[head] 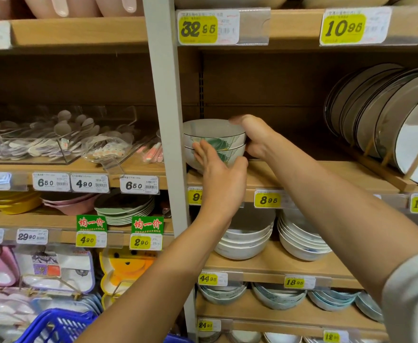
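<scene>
Bowls (218,141), two stacked, between left hand (218,174), right hand (255,137).

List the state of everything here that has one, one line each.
stacked bowls: two nested, upright, between both hands.
left hand: fingers straight, touching the lower bowl's front.
right hand: curled round the stack's right side, fingers over the top rim.
plates: standing on edge in a wooden rack.
white bowls: stacked upright, one shelf down.
blue basket: partly in view, contents unclear.
</scene>
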Action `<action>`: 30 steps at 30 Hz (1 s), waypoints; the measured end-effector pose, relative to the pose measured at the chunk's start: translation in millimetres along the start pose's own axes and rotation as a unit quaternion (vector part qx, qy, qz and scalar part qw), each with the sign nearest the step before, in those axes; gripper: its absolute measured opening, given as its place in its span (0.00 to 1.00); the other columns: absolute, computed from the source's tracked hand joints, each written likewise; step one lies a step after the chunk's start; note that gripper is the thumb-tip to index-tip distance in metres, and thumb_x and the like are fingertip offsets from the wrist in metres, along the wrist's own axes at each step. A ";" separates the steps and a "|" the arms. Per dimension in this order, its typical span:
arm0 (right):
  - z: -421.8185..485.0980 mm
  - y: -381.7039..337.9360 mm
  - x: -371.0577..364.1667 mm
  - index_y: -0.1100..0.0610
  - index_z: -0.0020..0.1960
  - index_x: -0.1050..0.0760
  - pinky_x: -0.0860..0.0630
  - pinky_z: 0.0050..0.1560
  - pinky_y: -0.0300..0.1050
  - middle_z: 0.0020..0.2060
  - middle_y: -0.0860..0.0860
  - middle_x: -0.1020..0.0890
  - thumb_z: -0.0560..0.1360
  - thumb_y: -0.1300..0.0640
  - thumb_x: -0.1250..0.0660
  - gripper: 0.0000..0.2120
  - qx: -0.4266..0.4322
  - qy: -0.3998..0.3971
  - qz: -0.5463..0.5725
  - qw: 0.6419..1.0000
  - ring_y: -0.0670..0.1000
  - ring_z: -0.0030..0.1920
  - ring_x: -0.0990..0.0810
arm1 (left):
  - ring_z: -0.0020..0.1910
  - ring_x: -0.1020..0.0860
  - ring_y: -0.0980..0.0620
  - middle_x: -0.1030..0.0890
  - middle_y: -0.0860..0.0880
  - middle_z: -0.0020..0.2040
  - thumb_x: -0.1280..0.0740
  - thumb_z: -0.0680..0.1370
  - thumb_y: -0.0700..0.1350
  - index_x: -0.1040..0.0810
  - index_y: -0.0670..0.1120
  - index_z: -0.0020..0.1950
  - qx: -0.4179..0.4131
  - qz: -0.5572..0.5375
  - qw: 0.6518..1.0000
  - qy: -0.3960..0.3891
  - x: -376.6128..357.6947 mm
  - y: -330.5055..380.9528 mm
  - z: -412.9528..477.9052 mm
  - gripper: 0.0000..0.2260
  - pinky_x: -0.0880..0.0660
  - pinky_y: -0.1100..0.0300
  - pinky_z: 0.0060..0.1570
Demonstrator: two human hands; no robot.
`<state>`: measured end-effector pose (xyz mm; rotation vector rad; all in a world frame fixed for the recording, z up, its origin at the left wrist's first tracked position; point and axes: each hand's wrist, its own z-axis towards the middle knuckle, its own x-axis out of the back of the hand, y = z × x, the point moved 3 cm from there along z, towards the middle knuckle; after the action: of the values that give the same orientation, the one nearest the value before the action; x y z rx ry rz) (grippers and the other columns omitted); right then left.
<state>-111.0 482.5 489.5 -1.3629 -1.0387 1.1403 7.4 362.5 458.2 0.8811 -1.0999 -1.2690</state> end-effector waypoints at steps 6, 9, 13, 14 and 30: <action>-21.8 2.4 -0.3 0.53 0.52 0.26 0.21 0.43 0.47 0.44 0.54 0.18 0.79 0.50 0.39 0.07 0.029 0.084 0.089 0.992 0.53 0.45 0.18 | 0.78 0.51 0.52 0.56 0.54 0.80 0.37 0.77 0.46 0.61 0.54 0.78 -0.015 -0.019 1.000 -0.017 4.1 -4.4 -12.2 0.39 0.47 0.48 0.76; -42.5 7.9 2.7 0.55 0.69 0.31 0.26 0.47 0.42 0.56 0.50 0.22 0.79 0.48 0.40 0.20 0.061 0.118 0.071 0.989 0.47 0.49 0.23 | 0.76 0.41 0.48 0.51 0.56 0.79 0.38 0.73 0.47 0.61 0.61 0.77 -0.032 -0.036 0.997 -0.055 6.2 -8.5 -28.6 0.41 0.37 0.45 0.72; -85.6 16.5 5.6 0.54 0.74 0.35 0.32 0.68 0.52 0.70 0.51 0.28 0.80 0.49 0.41 0.23 0.092 0.156 0.047 0.982 0.51 0.67 0.28 | 0.71 0.40 0.68 0.44 0.66 0.74 0.37 0.74 0.47 0.53 0.64 0.77 -0.056 -0.078 0.993 -0.070 16.1 -9.7 -53.9 0.37 0.38 0.62 0.70; -100.6 19.3 5.4 0.54 0.73 0.34 0.33 0.69 0.54 0.70 0.51 0.28 0.80 0.50 0.41 0.22 0.100 0.161 0.050 0.981 0.51 0.68 0.28 | 0.64 0.38 0.78 0.41 0.68 0.71 0.37 0.75 0.46 0.51 0.63 0.77 -0.059 -0.089 0.992 -0.071 20.9 -9.8 -61.4 0.35 0.36 0.72 0.65; -319.9 181.8 -24.9 0.53 0.49 0.20 0.23 0.56 0.46 0.49 0.53 0.15 0.79 0.63 0.40 0.11 -0.019 0.058 0.030 0.998 0.50 0.52 0.17 | 0.43 0.19 0.52 0.16 0.48 0.45 0.42 0.80 0.36 0.21 0.48 0.48 0.166 -0.031 0.979 0.111 175.9 -100.6 -239.9 0.12 0.25 0.58 0.46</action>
<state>199.7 385.1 316.5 -1.4818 -0.9459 1.0754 203.5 158.7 321.8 1.2845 -1.1271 -1.0222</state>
